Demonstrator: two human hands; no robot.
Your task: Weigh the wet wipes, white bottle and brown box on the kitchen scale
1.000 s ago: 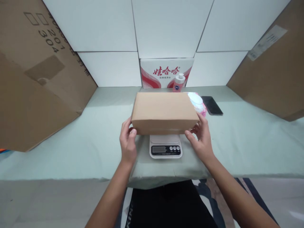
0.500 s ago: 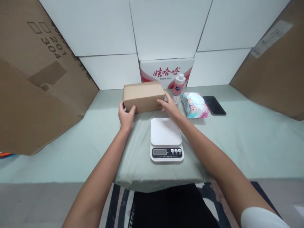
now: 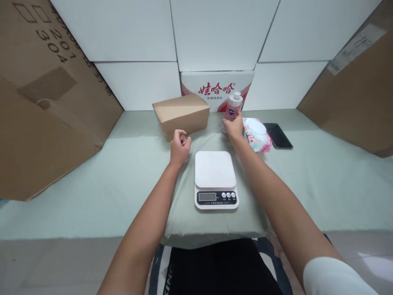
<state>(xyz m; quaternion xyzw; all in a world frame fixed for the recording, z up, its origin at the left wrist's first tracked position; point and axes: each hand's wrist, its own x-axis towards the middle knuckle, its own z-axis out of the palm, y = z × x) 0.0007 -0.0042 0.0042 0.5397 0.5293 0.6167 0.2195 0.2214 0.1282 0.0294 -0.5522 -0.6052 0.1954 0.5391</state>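
Gripping the pink bottle point(image 3: 232, 111) low on its body, the right hand point(image 3: 233, 126) is wrapping its fingers and thumb around it, clamped rather than just touching. The bottle is standing near the far side of the cloth point(image 3: 138, 168), in front of the white-and-red carton point(image 3: 211, 87); whether its base is bearing on the cloth, I cannot tell from here. The left hand point(image 3: 179, 148) is curling its fingers in together, with nothing showing inside them, right by the front of the brown box point(image 3: 186, 114). Whether those knuckles are touching the cardboard is not clear to me.

What is worrying me most is how closely things are sitting. The wipes pack point(image 3: 257, 135) is lying right beside the right wrist, so a sideways swing of that arm could be shoving it into the phone point(image 3: 278, 136) behind. The bottle is looking tall and top-heavy above such a low hold, and a slack grip could be letting it tip. The right forearm is passing close by the kitchen scale point(image 3: 215, 169), so a dropped elbow could be knocking its plate. A careless left knuckle could be nudging the box, which is sitting askew.
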